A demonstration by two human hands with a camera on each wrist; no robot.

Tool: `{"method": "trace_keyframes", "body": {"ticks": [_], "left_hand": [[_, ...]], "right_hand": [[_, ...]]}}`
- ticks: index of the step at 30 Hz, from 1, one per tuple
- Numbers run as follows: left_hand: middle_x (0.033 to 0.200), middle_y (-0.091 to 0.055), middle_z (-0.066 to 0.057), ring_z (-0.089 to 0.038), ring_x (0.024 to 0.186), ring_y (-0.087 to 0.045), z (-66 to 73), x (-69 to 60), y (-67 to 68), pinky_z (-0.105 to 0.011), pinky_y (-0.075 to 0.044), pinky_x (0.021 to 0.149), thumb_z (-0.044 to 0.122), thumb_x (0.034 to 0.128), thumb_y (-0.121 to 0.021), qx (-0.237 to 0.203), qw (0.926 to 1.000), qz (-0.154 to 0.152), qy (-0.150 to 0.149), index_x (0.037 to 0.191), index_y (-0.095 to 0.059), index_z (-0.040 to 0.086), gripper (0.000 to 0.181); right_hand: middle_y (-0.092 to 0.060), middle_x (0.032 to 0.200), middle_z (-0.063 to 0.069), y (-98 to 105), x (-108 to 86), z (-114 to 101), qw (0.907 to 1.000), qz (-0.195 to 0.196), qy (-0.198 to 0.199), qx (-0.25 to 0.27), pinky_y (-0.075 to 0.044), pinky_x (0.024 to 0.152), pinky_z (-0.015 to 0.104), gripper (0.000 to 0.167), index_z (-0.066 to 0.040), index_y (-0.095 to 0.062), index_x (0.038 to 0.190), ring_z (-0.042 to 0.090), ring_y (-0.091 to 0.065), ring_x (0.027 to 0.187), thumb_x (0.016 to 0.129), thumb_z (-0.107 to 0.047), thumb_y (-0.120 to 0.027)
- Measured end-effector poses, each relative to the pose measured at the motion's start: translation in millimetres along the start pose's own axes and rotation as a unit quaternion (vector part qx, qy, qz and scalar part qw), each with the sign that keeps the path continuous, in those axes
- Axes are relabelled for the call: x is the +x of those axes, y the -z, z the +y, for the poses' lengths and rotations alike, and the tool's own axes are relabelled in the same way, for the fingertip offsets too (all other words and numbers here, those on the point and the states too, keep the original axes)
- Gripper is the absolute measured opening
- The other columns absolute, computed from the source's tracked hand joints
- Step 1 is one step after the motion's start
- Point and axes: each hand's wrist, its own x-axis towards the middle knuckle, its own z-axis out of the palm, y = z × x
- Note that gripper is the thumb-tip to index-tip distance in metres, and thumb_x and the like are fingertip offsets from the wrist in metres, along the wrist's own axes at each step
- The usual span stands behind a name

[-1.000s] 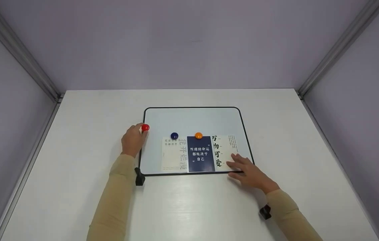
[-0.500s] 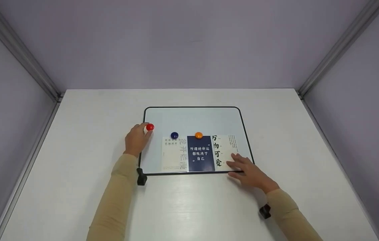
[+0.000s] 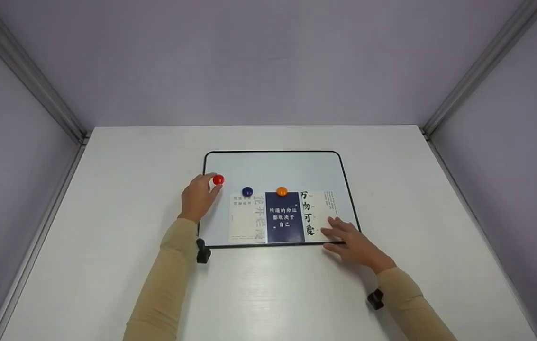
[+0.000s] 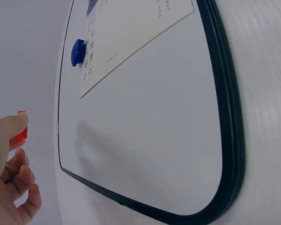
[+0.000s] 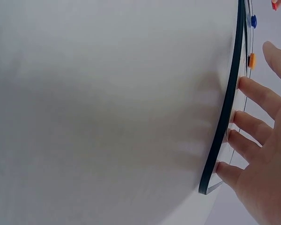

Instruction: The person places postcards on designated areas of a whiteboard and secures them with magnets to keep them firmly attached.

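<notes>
Between thumb and fingers, my left hand pinches a round red magnet, held above the left part of the whiteboard. In the left wrist view the red magnet shows at the fingertips, apart from the board. Three cards lie side by side on the board. A blue magnet sits at the top edge of the left white card, an orange magnet at the top of the dark blue card. With fingers spread, my right hand touches the right white card near its lower right corner.
The black-rimmed board lies on a white table. Pale walls close off the back and both sides. Small black devices are worn at both wrists.
My left hand has moved to the right with the red magnet, from the board's left edge to over its surface, nearer the blue magnet. My right hand has stayed in place.
</notes>
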Motion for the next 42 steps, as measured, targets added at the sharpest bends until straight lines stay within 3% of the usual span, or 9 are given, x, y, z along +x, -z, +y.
{"method": "trace_keyframes", "body": {"ticks": [14,23,35,42], "left_hand": [[0.101,-0.067,-0.016,-0.025,0.086,-0.060,15.7,-3.4,0.5,-0.036,-0.056,0.078,0.031,0.0916,-0.065,-0.003,0.9996,-0.017,-0.020,0.125,-0.063,0.009,0.040],[0.089,-0.064,-0.012,-0.021,0.076,-0.056,21.7,-3.3,-1.5,-0.033,-0.050,0.066,0.031,0.0885,-0.069,0.007,0.9991,0.002,-0.041,0.121,-0.066,0.009,0.039],[0.096,-0.065,-0.013,-0.021,0.081,-0.057,33.1,-7.3,-3.0,-0.034,-0.053,0.072,0.030,0.0897,-0.068,-0.006,0.9989,-0.013,-0.045,0.124,-0.064,0.010,0.040],[0.098,-0.066,-0.012,-0.021,0.082,-0.060,43.2,-11.2,-5.1,-0.034,-0.056,0.076,0.032,0.0900,-0.067,0.005,0.9979,-0.026,-0.059,0.126,-0.062,0.013,0.041]], "right_hand": [[-0.028,0.161,0.009,0,0.4,-2,1.0000,-0.007,-0.005,0.002,-0.024,0.119,0.061,0.058,-0.020,-0.051,0.140,0.037,-0.018,0.151,0.091,-0.050,-0.059],[-0.030,0.160,0.009,0,-1.2,-1,1.0000,0.002,-0.002,-0.003,-0.026,0.119,0.059,0.057,-0.018,-0.053,0.139,0.036,-0.021,0.151,0.091,-0.049,-0.059],[-0.031,0.159,0.011,-2,-0.5,0,0.9999,0.007,0.013,-0.004,-0.025,0.119,0.060,0.057,-0.017,-0.053,0.139,0.037,-0.022,0.150,0.092,-0.049,-0.058],[-0.030,0.160,0.011,0,-1.9,-1,0.9999,0.004,0.013,-0.007,-0.019,0.122,0.059,0.056,-0.018,-0.052,0.140,0.037,-0.021,0.150,0.092,-0.048,-0.058]]}}
